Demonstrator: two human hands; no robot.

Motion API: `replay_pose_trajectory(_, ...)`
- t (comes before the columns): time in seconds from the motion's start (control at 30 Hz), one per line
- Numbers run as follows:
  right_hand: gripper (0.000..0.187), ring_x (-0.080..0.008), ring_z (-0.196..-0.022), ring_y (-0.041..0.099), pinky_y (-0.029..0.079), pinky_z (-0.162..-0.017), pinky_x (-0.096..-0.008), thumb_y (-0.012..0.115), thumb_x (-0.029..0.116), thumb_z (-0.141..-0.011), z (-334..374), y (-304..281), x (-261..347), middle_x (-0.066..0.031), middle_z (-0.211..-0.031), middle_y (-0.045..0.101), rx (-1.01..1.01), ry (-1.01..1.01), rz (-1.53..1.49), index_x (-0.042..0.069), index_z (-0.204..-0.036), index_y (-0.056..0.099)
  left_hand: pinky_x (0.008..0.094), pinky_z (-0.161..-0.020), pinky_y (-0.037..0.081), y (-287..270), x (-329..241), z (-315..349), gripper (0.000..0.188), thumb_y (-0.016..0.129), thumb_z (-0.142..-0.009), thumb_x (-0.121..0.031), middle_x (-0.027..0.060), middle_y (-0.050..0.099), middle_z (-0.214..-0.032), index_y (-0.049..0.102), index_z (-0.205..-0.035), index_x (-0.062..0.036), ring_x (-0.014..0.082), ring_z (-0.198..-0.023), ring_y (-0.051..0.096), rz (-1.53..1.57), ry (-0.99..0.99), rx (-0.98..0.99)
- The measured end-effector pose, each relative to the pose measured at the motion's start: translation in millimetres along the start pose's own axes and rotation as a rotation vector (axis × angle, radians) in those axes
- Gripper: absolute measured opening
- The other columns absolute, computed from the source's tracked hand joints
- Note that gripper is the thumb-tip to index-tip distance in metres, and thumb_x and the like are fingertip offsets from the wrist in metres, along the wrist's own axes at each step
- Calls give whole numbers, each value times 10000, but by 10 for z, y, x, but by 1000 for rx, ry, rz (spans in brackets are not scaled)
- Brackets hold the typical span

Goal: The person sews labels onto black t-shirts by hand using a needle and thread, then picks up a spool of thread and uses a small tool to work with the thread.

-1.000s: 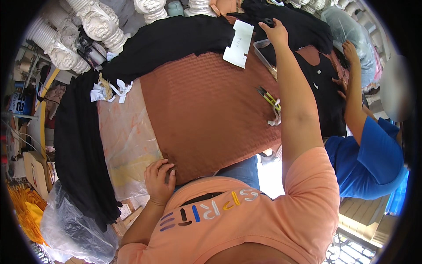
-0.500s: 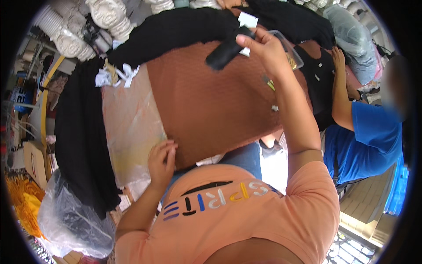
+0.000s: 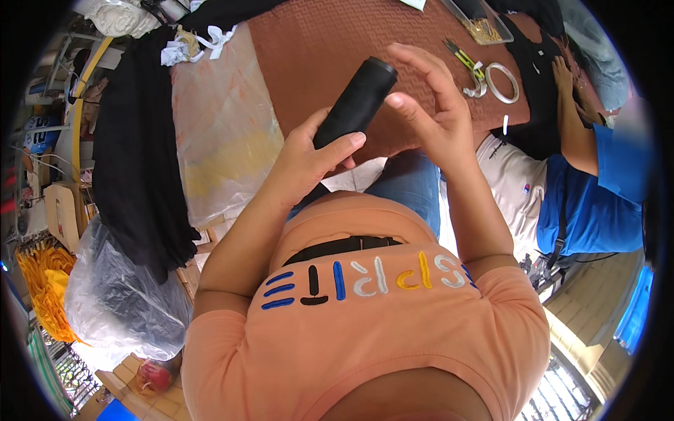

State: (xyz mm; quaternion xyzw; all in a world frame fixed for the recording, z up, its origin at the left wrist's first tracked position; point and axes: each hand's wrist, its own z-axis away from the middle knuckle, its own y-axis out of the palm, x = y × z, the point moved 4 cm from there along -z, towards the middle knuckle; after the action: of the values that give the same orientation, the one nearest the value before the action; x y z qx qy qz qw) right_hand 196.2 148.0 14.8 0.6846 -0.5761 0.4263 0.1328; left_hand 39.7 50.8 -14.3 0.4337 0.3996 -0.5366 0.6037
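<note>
A smooth black cylinder [image 3: 357, 102] is tilted over the near edge of the brown textured cloth [image 3: 309, 52]. My left hand [image 3: 312, 154] is wrapped round its lower end, thumb along the side. Fingers spread, my right hand [image 3: 437, 119] is at the upper end; a small gap shows between its thumb and the cylinder, and it holds nothing. On the cloth beyond that hand are yellow-green snips [image 3: 465, 62] and a pale ring-shaped roll [image 3: 501, 83], perhaps tape. What the cylinder is made of I cannot tell.
A clear box [image 3: 507, 34] with small golden pieces stands at the far right. Clear plastic sheeting [image 3: 217, 133] and black fabric [image 3: 133, 147] cover the left side. A co-worker's hand [image 3: 563, 76] rests on black cloth at right. A plastic bag [image 3: 119, 295] sits lower left.
The cylinder has come nearer to me from the far side of the table. My right hand has let go of it, and my left hand has risen off the plastic and gripped it. The view has shifted down.
</note>
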Motion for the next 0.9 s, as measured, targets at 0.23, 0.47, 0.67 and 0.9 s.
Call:
replay_pose_trajectory(0.23,181,-250,-941,599,462,-837,-339,724,98,-744,155,99,44,-80,-991,655,103,-5,78,70,-916,677,291,-721,484,-39,9,127,501,728,-766,-272,91,639,-913,549,-1165,-27,182,-804,619,-387,145,-53)
replay_pose_trajectory(0.47,150,-173,-763,634,493,-838,-334,504,176,-953,157,-30,-166,-56,-793,651,144,486,-960,58,-906,583,288,-769,460,-177,-90,219,480,706,-697,-92,94,615,-938,545,-1146,-49,182,-865,597,-701,186,175)
replay_pose_trajectory(0.67,130,-10,-384,325,313,-375,-164,467,178,-961,142,-479,-133,45,-671,439,32,432,-1206,68,-1029,476,327,-785,463,-590,-275,287,431,673,-672,-25,125,610,-959,556,-1085,-64,272,-892,609,-876,287,-109)
replay_pose_trajectory(0.9,189,-44,-481,274,228,-407,-171,405,114,-985,271,-1623,255,-11,-687,408,-308,149,-629,-12,-1086,504,300,-845,437,-1327,-574,416,461,616,-669,54,117,586,-999,549,-1109,-68,249,-959,593,-1282,462,-478)
